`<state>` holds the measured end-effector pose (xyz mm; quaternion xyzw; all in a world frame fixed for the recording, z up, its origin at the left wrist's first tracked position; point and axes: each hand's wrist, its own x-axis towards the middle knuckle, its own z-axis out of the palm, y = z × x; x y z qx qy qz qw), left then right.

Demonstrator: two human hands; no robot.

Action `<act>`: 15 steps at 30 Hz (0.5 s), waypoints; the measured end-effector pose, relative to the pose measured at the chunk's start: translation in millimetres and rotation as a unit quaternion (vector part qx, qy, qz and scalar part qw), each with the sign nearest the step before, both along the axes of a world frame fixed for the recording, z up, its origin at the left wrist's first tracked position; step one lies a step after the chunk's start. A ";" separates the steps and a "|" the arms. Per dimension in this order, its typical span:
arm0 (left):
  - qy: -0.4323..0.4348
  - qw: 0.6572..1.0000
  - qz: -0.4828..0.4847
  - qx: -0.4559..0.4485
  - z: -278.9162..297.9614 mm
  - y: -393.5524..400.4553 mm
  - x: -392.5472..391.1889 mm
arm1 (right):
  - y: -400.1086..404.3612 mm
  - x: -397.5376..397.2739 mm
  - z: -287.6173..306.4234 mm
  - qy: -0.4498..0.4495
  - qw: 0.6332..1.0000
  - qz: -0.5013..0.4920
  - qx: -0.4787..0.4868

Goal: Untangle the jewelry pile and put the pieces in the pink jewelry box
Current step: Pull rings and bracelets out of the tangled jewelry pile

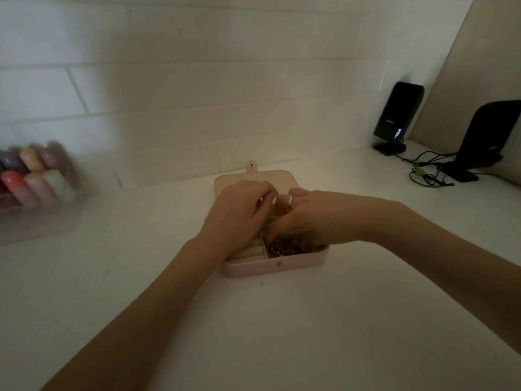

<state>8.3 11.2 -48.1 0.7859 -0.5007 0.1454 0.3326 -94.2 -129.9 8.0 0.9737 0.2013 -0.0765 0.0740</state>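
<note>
Working over open pink jewelry box (248, 268) on surface (282, 334). Tangled jewelry pile (284, 247) sitting in near-right compartment. Left hand (239, 210) curling, contents hidden; right hand (313, 218) digging into pile, grip unclear. Best teasing strands apart gently, avoiding tugging.

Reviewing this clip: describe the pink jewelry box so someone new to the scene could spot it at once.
On the white counter below the tiled wall, look mid-frame where both hands meet. The pink jewelry box lies open there, lid back. It is the only pink hinged case, unlike the clear bin of coloured bottles at left.

Jewelry pile (284, 247) in jewelry box (270, 267), speakers (397, 117) far right
</note>
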 end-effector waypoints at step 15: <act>0.053 0.995 -0.034 -0.073 5.1 0.9 -4.5 | -13.1 -17.2 8.4 0.003 0.909 -0.130 0.396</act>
